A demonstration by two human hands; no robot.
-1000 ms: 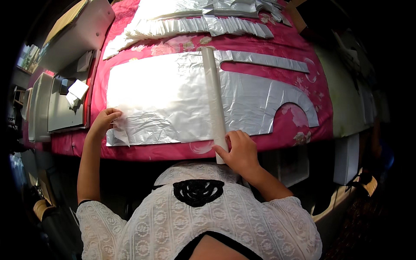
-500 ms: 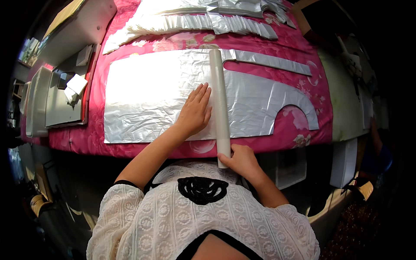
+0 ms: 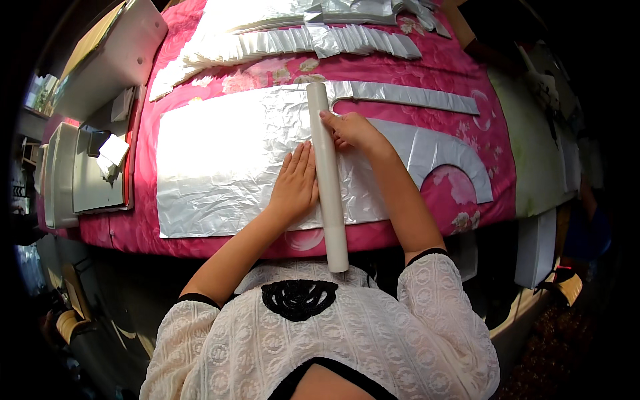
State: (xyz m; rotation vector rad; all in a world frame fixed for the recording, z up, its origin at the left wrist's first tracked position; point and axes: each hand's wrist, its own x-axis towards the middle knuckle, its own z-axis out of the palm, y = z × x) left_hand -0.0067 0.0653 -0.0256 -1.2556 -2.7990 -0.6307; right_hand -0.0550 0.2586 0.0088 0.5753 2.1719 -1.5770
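Note:
A long whitish roll [image 3: 327, 180] lies lengthwise across a crinkled silver plastic sheet [image 3: 220, 167], its near end sticking out over the table edge. The sheet has a long narrow strip at its far right and a curved cutout at its near right. My left hand [image 3: 293, 183] rests flat on the sheet just left of the roll, fingers stretched out. Over the roll's upper part reaches my right hand [image 3: 350, 132], its thumb on the roll and its fingers curled at the right side. Those fingertips are partly hidden.
Pleated stacks of silver sheets [image 3: 267, 47] lie at the back on the pink flowered cloth [image 3: 440, 60]. At left stand a white foam box [image 3: 117, 53], a tray with white paper pieces [image 3: 100, 180] and a clear bin [image 3: 61, 177]. A dark open box [image 3: 493, 33] sits far right.
My right hand has moved from the roll's near end up to its far part. The roll has shifted slightly left and nearer. My left hand stays flat beside it, slightly nearer.

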